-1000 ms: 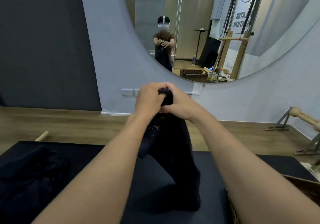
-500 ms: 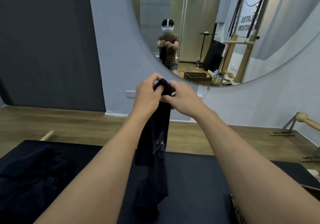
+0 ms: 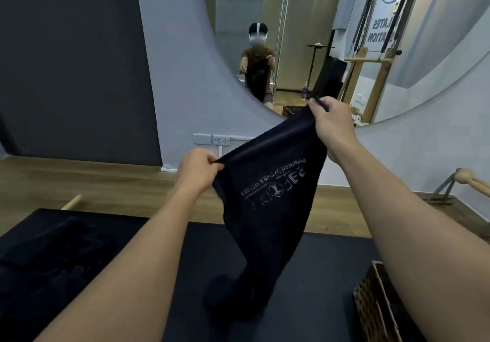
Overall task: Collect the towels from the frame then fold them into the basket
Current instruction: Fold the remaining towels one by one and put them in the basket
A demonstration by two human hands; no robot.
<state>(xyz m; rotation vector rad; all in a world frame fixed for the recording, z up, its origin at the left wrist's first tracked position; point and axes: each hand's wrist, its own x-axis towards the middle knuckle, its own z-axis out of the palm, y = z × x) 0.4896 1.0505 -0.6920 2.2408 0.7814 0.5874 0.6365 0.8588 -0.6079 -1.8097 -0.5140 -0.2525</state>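
Left hand (image 3: 200,168) and right hand (image 3: 330,123) each pinch a dark towel (image 3: 267,196) corner (stretched between them), readying a fold.

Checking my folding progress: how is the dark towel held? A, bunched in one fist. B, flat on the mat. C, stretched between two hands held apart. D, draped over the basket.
C: the left hand and the right hand each pinch a top corner of the dark towel, well apart, its body hanging between.
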